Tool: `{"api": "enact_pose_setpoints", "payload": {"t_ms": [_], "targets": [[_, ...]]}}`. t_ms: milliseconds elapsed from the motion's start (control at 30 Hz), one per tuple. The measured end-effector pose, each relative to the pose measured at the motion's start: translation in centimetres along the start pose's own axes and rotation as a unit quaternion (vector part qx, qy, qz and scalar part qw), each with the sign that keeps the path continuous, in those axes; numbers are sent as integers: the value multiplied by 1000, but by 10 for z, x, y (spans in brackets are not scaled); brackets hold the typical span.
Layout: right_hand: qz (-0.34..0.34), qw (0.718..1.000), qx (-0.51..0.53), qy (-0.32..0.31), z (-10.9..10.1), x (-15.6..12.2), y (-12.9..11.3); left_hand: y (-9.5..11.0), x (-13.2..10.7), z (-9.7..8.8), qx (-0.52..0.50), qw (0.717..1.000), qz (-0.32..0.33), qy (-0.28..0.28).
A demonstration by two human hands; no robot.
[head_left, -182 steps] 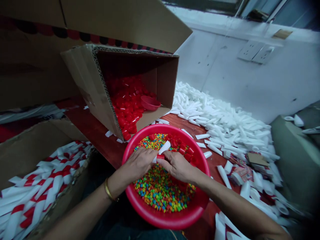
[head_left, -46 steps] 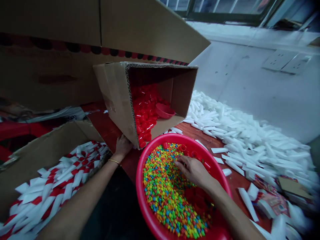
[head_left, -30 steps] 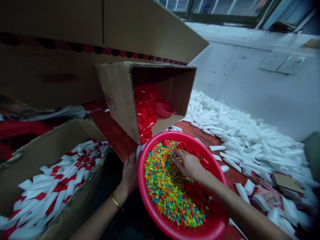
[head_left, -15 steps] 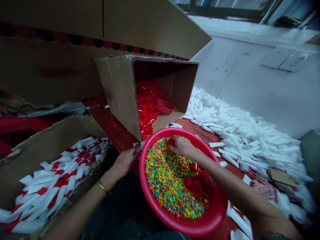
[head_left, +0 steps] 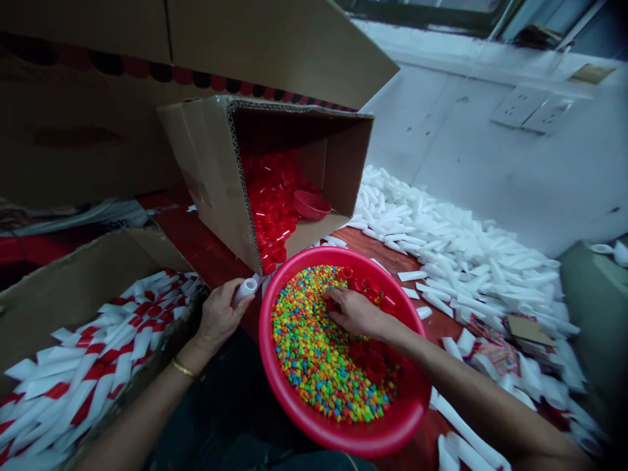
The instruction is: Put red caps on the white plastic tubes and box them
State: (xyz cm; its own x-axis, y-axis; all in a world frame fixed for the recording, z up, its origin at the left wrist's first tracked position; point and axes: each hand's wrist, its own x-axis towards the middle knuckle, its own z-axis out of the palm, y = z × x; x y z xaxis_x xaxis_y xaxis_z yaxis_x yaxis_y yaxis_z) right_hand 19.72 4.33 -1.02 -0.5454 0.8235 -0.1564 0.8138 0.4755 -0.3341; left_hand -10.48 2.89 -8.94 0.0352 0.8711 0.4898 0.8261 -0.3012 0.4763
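Note:
My left hand [head_left: 219,315] is closed round a small white tube [head_left: 245,288], just left of the red basin's rim [head_left: 265,353]. The basin holds a heap of small multicoloured candies [head_left: 318,353] and several red caps [head_left: 366,286]. My right hand [head_left: 349,310] reaches into the basin with fingers curled over the candies next to the caps at the far side; what its fingertips pinch is hidden. A gold bangle sits on my left wrist.
A tipped cardboard box [head_left: 216,170] behind the basin spills red caps [head_left: 269,209] and holds a small red bowl [head_left: 310,204]. Loose white tubes [head_left: 456,255] pile to the right. A box at left [head_left: 73,288] holds capped red-and-white tubes [head_left: 93,366]. The white wall has sockets [head_left: 532,108].
My left hand has lifted a white tube from beside the basin. My right hand drew back a little from the far rim onto the candies.

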Motion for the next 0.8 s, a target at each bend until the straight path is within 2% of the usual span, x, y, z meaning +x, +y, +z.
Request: {"api": "enact_pose_setpoints", "payload": {"t_ms": [67,100,167,233,267,333,467,533,600,667,800], "targets": [[35,987,158,20,-2,-3,3,21,5,-17,-59,996,-53,42],[53,969,241,21,-3,-6,4,34,8,-25,-91,993,-66,40],[67,917,393,20,-7,-12,3,65,16,-40,-139,989,-41,-15],[54,865,497,25,-10,-19,-1,93,23,-48,-162,982,18,-93],[47,848,526,31,-11,-22,-4,105,26,-47,-166,977,43,-123],[37,834,550,41,-14,-27,-8,123,30,-41,-166,972,66,-154],[43,827,557,64,-13,-30,-6,133,33,-21,-183,966,30,-179],[47,824,561,62,-11,-29,-1,132,34,-15,-198,958,14,-206],[44,829,555,54,-9,-28,3,131,34,-13,-198,953,24,-228],[31,846,530,56,-8,-27,3,131,34,-14,-194,950,53,-238],[-1,904,417,95,-10,-27,-2,132,32,-16,-170,950,74,-249]]}}
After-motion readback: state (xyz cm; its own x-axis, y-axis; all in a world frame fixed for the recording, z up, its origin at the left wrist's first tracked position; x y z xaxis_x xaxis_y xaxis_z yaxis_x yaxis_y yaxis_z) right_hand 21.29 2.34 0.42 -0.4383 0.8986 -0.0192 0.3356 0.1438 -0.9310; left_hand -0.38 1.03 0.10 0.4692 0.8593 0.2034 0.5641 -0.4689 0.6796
